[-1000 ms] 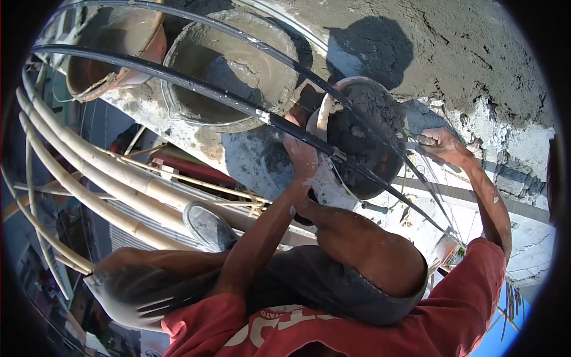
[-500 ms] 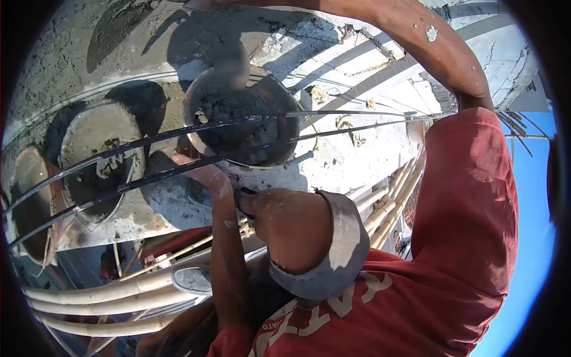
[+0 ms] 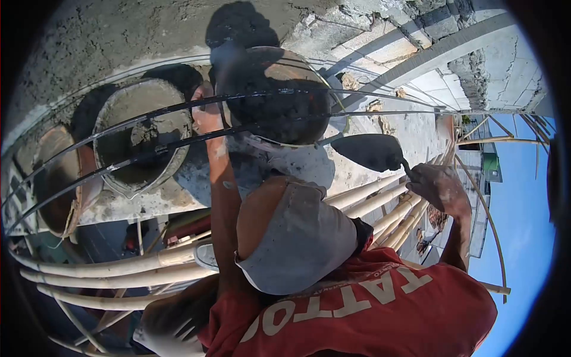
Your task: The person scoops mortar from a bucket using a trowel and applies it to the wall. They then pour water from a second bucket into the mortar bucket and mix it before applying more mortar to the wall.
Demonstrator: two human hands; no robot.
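Observation:
My left hand is closed at the near left rim of a round bucket with dark wet mortar inside. To the right, my right hand grips a trowel by its handle. Its broad dark blade points left and hangs apart from the bucket, over the pale ledge. Left of my left hand stands a second bucket, grey-crusted and partly filled with mortar. Two dark thin rods cross in front of the buckets and partly hide them.
A third container leans at the far left. Wet grey mortar covers the surface beyond the buckets. Bamboo poles run along the ledge's near side, with a drop below. My bent knee is close under my left arm.
My right arm, earlier stretched across the top with its hand near the frame edge, has come back right with the trowel. My left hand has moved up along the bucket's rim. The view has shifted.

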